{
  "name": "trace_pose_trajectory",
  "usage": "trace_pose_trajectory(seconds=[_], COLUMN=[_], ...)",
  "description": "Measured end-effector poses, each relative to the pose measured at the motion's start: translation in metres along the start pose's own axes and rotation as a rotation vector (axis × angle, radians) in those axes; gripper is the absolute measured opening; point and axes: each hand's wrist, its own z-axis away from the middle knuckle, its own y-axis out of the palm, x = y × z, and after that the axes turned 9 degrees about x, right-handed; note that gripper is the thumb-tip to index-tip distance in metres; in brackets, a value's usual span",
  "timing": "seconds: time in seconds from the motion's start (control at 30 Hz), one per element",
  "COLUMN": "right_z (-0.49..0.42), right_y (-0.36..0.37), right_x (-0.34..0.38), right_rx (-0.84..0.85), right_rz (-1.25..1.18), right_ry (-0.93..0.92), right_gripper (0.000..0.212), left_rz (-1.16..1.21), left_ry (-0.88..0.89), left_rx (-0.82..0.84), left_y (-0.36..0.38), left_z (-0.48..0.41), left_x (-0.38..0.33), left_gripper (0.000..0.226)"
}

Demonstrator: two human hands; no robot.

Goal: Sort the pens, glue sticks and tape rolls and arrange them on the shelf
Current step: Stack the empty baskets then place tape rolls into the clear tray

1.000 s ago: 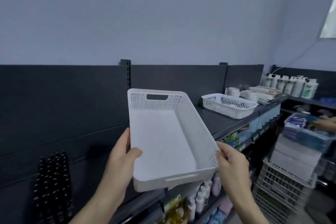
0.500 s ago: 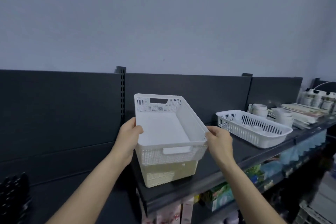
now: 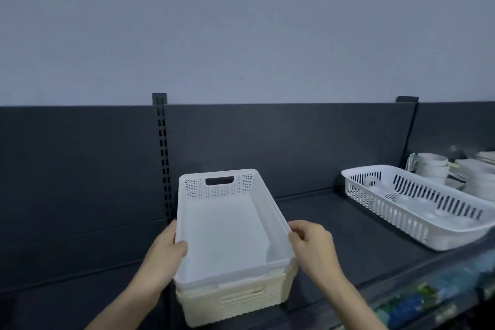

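At the shelf's [image 3: 334, 222] left edge, hands [image 3: 166, 252] [image 3: 313, 246] grip the white basket [image 3: 227, 236].

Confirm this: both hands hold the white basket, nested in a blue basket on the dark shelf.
Not blue: the head view shows a cream basket underneath. The left hand and right hand hold the white basket nested in it on the dark shelf.

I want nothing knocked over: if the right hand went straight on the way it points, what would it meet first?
The white basket: the right hand points up and left, fingertips at its right rim, so it would press into that wall at once. Depth beyond is unclear.
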Motion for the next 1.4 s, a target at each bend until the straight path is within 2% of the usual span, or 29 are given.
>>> trace_pose_trajectory(seconds=[0.13,0.2,0.33,0.4,0.53,0.63,0.77,0.93,1.1,1.17,1.27,1.4], right_z=[-0.006,-0.009,-0.011,-0.011,-0.015,-0.017,-0.026,-0.055,-0.104,-0.125,-0.151,-0.174], right_y=[-0.031,-0.055,-0.114,-0.148,-0.221,-0.266,-0.309,-0.336,-0.354,-0.363,-0.376,-0.385], right_x=[-0.014,-0.031,-0.086,-0.115,-0.169,-0.207,-0.25,-0.282,-0.295,-0.306,-0.325,-0.34], right_rx=[0.039,0.05,0.055,0.05,-0.029,-0.074,-0.075,-0.083,-0.073,-0.052,0.057,0.216], right_rz=[-0.014,-0.002,0.065,0.115,0.178,0.219,0.252,0.306,0.323,0.341,0.414,0.348], right_ry=[-0.063,-0.107,-0.139,-0.142,-0.124,-0.062,0.029,0.07,0.042,0.089,0.214,0.303], right_gripper=[0.027,0.029,0.035,0.037,0.036,0.038,0.034,0.019,0.018,0.029,0.03,0.016], left_rz=[-0.524,-0.788,-0.913,-0.906,-0.796,-0.683,-0.597,-0.592,-0.403,-0.354,-0.307,-0.131], left_ry=[0.004,0.013,0.085,0.159,0.25,0.231,0.153,0.088,0.085,0.089,0.071,0.017], left_rx=[-0.187,-0.159,-0.101,-0.052,0.147,0.235,0.257,0.22,0.223,0.252,0.251,0.18], left_y=[0.031,0.058,0.142,0.193,0.294,0.354,0.41,0.443,0.449,0.452,0.454,0.463], left_z=[-0.007,-0.013,-0.024,-0.031,-0.047,-0.062,-0.089,-0.128,-0.166,-0.172,-0.176,-0.17], left_x=[-0.022,-0.043,-0.082,-0.091,-0.106,-0.116,-0.12,-0.112,-0.104,-0.103,-0.098,-0.096], left_gripper=[0.068,0.065,0.057,0.055,0.052,0.052,0.054,0.047,0.037,0.04,0.045,0.023])
